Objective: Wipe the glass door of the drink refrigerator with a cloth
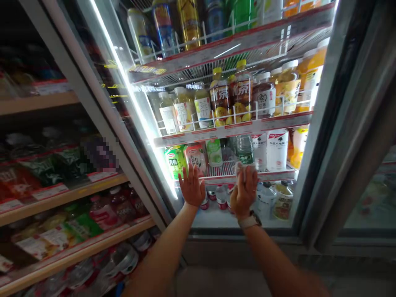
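My left hand (192, 187) is raised with its fingers spread and holds nothing. It is in front of a red-pink bottle (196, 155) near the edge of a lower fridge shelf (216, 180). My right hand (245, 189), with a watch on its wrist, has its fingers wrapped round the lower part of a clear bottle with a dark green label (245, 150). That bottle is upright at the shelf's front, left of the white containers (276, 149). The right hand hides its base.
A green bottle (175, 161) stands at the lower shelf's left end. Above are bottles of tea (243, 91) and cans (163, 27) behind wire rails. The fridge frame (321, 136) borders the right; stocked wooden shelves (77, 196) stand left.
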Motion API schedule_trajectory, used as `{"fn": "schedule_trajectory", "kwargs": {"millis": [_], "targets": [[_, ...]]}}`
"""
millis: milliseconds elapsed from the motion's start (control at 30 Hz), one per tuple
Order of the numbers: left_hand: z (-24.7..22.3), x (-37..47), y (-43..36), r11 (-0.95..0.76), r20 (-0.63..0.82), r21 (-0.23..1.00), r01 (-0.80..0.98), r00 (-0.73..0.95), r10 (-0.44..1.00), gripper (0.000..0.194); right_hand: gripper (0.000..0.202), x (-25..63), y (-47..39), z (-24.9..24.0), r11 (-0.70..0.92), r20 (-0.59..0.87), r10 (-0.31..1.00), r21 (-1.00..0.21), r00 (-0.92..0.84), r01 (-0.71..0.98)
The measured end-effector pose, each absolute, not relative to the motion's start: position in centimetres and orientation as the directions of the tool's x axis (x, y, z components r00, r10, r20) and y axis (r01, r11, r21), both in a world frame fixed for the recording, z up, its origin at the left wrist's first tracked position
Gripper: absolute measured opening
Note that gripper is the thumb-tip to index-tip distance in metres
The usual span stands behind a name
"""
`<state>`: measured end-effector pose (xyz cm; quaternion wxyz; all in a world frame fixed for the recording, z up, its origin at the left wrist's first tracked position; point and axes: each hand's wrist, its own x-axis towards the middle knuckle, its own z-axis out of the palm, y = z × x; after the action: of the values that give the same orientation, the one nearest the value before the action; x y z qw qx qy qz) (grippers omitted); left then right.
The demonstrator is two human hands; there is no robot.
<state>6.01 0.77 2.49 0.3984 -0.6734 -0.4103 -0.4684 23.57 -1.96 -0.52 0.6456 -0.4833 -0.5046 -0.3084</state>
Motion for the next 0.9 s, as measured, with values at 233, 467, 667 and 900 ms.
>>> {"fn": "schedule_trajectory", "kwargs": {"millis": [233, 467, 667, 900], "targets": [[2.1, 5.7, 0.8, -0.315, 0.948, -0.165, 0.935, 0.238, 0.21, 0.061, 0.063, 16.3, -1.9, -1.3, 0.407, 0.943, 0.157, -0.332, 0.293, 0.851], [2.4, 6.0, 1.0, -0.3, 0.964, -0.165, 0.94, 0.217, 0.151, 0.059, 0.051, 16.1, -2.5, -0.7, 0.51, 0.974, 0.225, -0.136, 0.02, 0.849], [2.6, 5.8, 0.8, -0.37, 0.958, -0.172, 0.913, 0.243, 0.155, 0.062, 0.06, 23.6, -2.8, 0.2, 0.44, 0.98, 0.197, -0.079, -0.011, 0.894], [2.5, 5.5, 1.3, -0.389, 0.955, -0.133, 0.912, 0.223, 0.195, 0.062, 0.058, 36.9, -3.2, -1.8, 0.221, 0.955, 0.127, -0.292, 0.269, 0.931]]}}
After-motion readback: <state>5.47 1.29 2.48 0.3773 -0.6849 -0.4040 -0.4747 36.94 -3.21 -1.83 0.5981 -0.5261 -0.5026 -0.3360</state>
